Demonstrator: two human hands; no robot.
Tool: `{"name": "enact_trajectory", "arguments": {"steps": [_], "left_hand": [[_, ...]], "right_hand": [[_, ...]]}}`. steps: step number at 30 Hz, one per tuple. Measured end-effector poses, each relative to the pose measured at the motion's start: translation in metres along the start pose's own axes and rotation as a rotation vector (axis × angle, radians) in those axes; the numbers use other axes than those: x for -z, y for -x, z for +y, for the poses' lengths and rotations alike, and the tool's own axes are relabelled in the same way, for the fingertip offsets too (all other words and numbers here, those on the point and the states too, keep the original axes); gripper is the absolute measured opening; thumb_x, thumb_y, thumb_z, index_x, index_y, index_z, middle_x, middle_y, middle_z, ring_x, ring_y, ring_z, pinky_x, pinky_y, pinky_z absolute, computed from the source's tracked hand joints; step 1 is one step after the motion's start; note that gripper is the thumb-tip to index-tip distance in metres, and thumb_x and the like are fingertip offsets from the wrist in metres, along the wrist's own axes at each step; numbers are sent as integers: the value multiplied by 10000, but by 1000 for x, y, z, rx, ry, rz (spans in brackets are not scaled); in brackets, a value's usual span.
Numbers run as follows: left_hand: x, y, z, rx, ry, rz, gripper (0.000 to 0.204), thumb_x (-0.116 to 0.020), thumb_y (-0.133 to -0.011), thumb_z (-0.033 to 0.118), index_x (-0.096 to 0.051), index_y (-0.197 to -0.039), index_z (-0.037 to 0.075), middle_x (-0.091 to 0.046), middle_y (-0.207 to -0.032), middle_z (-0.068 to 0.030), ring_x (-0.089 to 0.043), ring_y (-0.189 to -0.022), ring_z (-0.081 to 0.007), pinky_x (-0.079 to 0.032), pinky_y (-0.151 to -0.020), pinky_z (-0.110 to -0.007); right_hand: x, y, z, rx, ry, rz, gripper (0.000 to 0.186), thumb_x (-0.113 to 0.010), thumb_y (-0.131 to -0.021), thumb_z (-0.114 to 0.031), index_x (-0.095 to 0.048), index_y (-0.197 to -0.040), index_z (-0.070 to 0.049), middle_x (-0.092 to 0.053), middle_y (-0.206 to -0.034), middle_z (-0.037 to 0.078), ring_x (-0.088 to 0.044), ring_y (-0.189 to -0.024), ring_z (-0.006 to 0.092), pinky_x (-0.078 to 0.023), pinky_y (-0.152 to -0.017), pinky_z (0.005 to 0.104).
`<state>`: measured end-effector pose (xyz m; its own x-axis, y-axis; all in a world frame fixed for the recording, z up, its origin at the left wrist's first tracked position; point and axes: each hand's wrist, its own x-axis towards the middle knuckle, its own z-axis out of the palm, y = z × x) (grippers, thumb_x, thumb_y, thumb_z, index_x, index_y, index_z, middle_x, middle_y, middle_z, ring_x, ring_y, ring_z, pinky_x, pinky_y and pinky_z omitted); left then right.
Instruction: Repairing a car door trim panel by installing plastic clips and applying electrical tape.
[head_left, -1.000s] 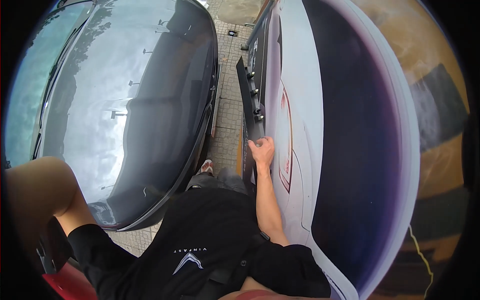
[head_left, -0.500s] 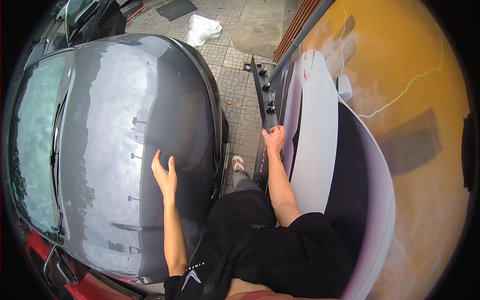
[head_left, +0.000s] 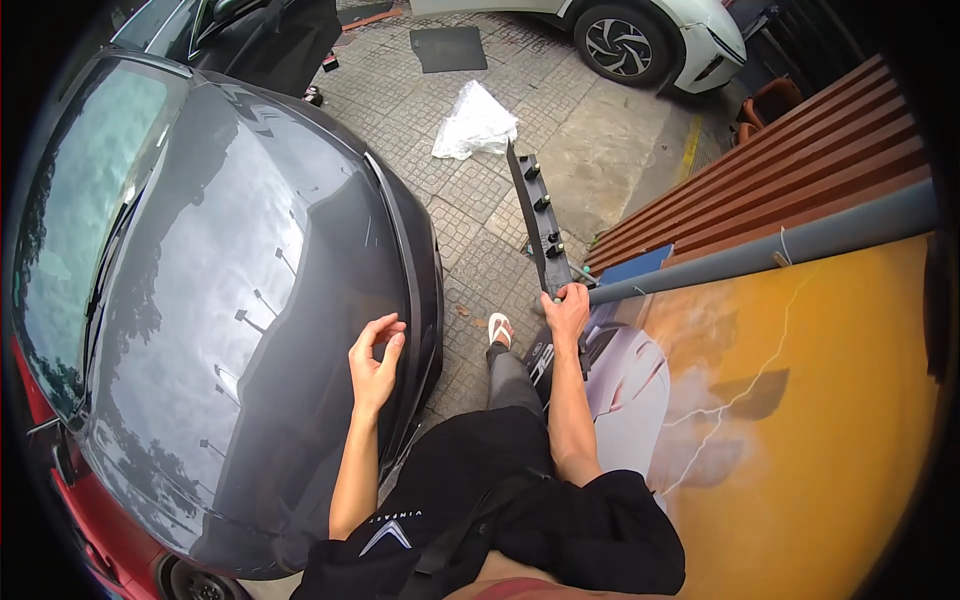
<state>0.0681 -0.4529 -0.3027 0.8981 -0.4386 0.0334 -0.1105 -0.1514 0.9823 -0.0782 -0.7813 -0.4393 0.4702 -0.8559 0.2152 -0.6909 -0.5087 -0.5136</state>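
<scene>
My right hand [head_left: 567,305] grips the lower end of a long black plastic strip [head_left: 524,205], which points away from me and carries several black fittings with pale tips along its right side. My left hand [head_left: 375,360] hovers at the right side of the grey car hood [head_left: 250,350], fingers curved and apart, holding nothing; whether it touches the car I cannot tell. Just right of my right hand is a large printed banner [head_left: 780,400] with a white car picture on orange.
A grey pipe [head_left: 840,225] and brown slatted panel [head_left: 760,160] line the right. Ahead on the paved ground [head_left: 470,255] lie clear plastic sheeting [head_left: 470,125] and a dark mat [head_left: 445,48]. A white car [head_left: 700,40] stands at the back; a red car [head_left: 95,505] is at lower left.
My view has swung along the gap toward the back cars. My left hand has moved up from low at the left to near the hood's edge. The strip is still in my right hand.
</scene>
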Motion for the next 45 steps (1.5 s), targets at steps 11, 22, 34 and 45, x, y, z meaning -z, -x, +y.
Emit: {"name": "enact_trajectory", "arguments": {"steps": [11, 22, 34, 45], "left_hand": [[-7, -365, 301, -1313, -174, 120, 918, -630, -883, 560, -332, -1476, -74, -471, -1441, -207, -426, -1351, -405, -361, -1102, -565], [132, -719, 394, -1800, -586, 660, 892, -605, -895, 564, -343, -1463, -72, -474, -1433, -208, -440, -1333, -402, -341, -1119, -554], [176, -1060, 275, -948, -1024, 701, 865, -578, -908, 568, -356, -1449, -69, -478, -1425, -210, -456, -1313, -399, -320, -1138, -543], [261, -1383, 196, -483, -1114, 750, 842, -553, -920, 572, -367, -1436, -67, -482, -1418, -212, -470, -1294, -396, -301, -1155, -533]], "right_hand": [[-75, -275, -41, 130, -27, -130, 370, -845, -648, -259, -566, -767, -47, -593, -962, 134, -593, -916, 348, -482, -795, 438], [-232, -749, -354, 912, -60, 244, 344, -855, -592, -195, -555, -709, -71, -591, -934, 135, -609, -899, 328, -511, -770, 435], [-516, -865, -458, 1066, -101, -300, 338, -865, -593, -208, -579, -712, -73, -607, -1007, 148, -610, -952, 330, -512, -792, 436], [-740, -1101, -764, 587, -171, -415, 369, -858, -629, -230, -565, -742, -37, -617, -1063, 143, -612, -948, 339, -500, -804, 425]]}}
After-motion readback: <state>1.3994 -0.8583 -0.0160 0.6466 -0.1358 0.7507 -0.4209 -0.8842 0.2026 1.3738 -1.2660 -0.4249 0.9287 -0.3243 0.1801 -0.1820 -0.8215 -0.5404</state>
